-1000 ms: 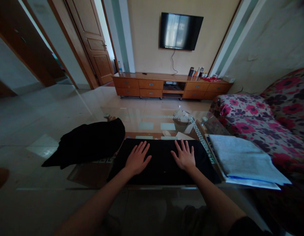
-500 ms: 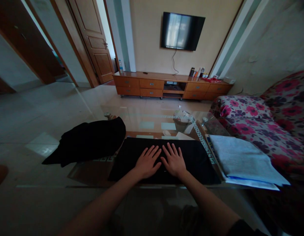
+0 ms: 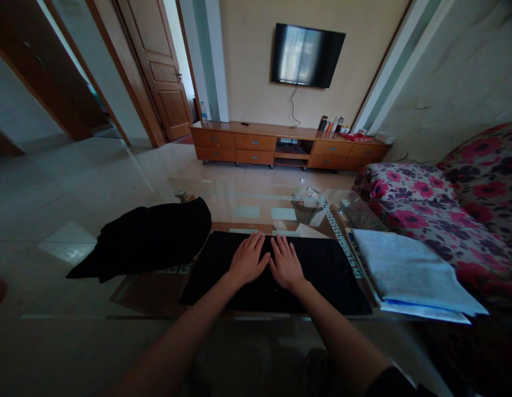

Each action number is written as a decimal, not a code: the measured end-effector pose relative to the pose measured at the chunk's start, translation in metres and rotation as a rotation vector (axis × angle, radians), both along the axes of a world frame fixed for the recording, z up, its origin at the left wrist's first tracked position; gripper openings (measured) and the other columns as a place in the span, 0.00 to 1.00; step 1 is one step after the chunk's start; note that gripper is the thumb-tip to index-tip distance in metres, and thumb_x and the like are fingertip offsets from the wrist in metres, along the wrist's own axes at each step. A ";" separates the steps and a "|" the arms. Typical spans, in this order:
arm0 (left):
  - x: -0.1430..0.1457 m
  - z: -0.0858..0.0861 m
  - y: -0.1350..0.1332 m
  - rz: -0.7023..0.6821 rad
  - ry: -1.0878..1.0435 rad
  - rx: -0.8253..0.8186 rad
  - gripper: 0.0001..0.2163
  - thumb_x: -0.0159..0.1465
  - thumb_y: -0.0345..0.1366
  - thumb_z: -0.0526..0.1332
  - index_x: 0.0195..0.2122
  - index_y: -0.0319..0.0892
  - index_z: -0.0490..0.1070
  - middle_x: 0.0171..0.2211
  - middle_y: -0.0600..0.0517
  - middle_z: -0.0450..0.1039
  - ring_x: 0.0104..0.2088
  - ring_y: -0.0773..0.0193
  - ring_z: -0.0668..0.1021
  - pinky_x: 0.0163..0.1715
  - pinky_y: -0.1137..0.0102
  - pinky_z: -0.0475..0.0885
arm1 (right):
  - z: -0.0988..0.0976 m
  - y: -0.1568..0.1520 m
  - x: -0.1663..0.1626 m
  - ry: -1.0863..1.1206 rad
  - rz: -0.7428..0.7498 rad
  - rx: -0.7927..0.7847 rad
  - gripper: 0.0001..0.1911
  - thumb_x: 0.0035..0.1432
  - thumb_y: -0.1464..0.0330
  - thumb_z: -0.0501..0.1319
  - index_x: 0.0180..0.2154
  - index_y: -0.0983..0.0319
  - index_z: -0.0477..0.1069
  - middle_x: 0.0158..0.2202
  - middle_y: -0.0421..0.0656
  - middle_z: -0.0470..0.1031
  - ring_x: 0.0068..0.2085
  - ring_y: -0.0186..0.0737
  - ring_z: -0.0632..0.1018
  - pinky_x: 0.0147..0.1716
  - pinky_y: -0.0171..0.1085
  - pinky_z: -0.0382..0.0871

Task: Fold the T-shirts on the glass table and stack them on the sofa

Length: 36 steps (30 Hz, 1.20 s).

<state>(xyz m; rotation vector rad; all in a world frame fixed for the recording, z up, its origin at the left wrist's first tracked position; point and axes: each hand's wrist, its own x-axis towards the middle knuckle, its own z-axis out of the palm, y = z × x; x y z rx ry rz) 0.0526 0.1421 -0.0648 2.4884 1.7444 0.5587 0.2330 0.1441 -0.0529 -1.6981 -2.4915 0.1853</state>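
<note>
A black folded cloth (image 3: 322, 275) lies flat in a rough rectangle along the near side of the glass table (image 3: 231, 193). My left hand (image 3: 248, 258) rests palm down on its far middle part, fingers stretched out and pointing away from me. Close beside it, my right hand (image 3: 286, 262) lies flat on the same cloth, its fingers also extended. The thumbs nearly meet. Neither hand grips anything. To the left, a second black cloth (image 3: 152, 237) sits in a loose, rumpled heap; what kind of garment either one is, I cannot tell.
A pale blue-white cloth or bag (image 3: 409, 270) lies on the table's right end. Right of the table stands a sofa with a floral cover (image 3: 421, 209). Beyond are a low wooden cabinet (image 3: 256, 146) and a wall-mounted television (image 3: 308, 55).
Both hands have slid slightly away from me toward the cloth's far edge, and their fingers are closer together. The cloths stay where they were.
</note>
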 end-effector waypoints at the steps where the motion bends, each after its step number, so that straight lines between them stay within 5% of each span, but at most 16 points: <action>1: -0.001 -0.001 0.004 0.002 -0.002 0.003 0.31 0.73 0.49 0.48 0.74 0.42 0.53 0.74 0.45 0.52 0.74 0.53 0.54 0.71 0.54 0.53 | -0.001 0.003 0.000 -0.014 -0.005 0.011 0.36 0.73 0.56 0.44 0.75 0.65 0.46 0.77 0.47 0.35 0.76 0.49 0.42 0.72 0.51 0.37; 10: -0.023 -0.021 0.014 0.067 0.059 -0.002 0.31 0.72 0.54 0.47 0.74 0.50 0.53 0.74 0.50 0.52 0.74 0.55 0.54 0.72 0.53 0.50 | -0.015 0.020 0.021 -0.038 -0.009 0.014 0.41 0.71 0.44 0.41 0.75 0.59 0.44 0.77 0.45 0.36 0.76 0.46 0.43 0.72 0.50 0.36; 17: -0.099 -0.020 0.017 0.291 0.124 0.003 0.34 0.72 0.55 0.47 0.73 0.40 0.55 0.73 0.42 0.54 0.73 0.49 0.57 0.70 0.52 0.53 | -0.026 0.043 0.119 -0.106 -0.325 0.021 0.39 0.73 0.47 0.38 0.75 0.60 0.45 0.77 0.45 0.40 0.76 0.44 0.43 0.72 0.49 0.37; 21: -0.120 -0.025 0.014 0.361 0.128 -0.006 0.37 0.71 0.56 0.46 0.73 0.35 0.52 0.74 0.39 0.50 0.74 0.47 0.55 0.67 0.53 0.60 | -0.036 0.046 0.157 -0.132 -0.422 0.087 0.41 0.71 0.46 0.38 0.75 0.62 0.45 0.77 0.44 0.39 0.76 0.47 0.42 0.72 0.50 0.35; 26: -0.120 -0.028 0.016 0.331 0.111 -0.017 0.37 0.71 0.57 0.47 0.72 0.35 0.54 0.74 0.38 0.52 0.73 0.46 0.58 0.68 0.53 0.60 | -0.039 0.050 0.157 -0.102 -0.512 0.104 0.47 0.69 0.43 0.39 0.75 0.70 0.43 0.77 0.50 0.38 0.76 0.47 0.44 0.72 0.47 0.36; 31: -0.111 -0.018 0.013 0.364 0.018 0.088 0.29 0.74 0.49 0.43 0.69 0.39 0.62 0.71 0.41 0.60 0.70 0.50 0.64 0.68 0.56 0.60 | -0.030 0.049 0.154 -0.070 -0.523 0.125 0.42 0.71 0.49 0.37 0.75 0.69 0.46 0.77 0.49 0.43 0.75 0.44 0.47 0.72 0.46 0.36; 36: -0.109 -0.012 0.001 0.354 0.025 0.083 0.28 0.74 0.49 0.43 0.68 0.37 0.63 0.70 0.40 0.60 0.70 0.48 0.63 0.69 0.54 0.60 | -0.027 0.029 0.152 -0.085 -0.573 0.143 0.39 0.71 0.49 0.38 0.76 0.60 0.42 0.77 0.47 0.39 0.75 0.52 0.43 0.70 0.62 0.31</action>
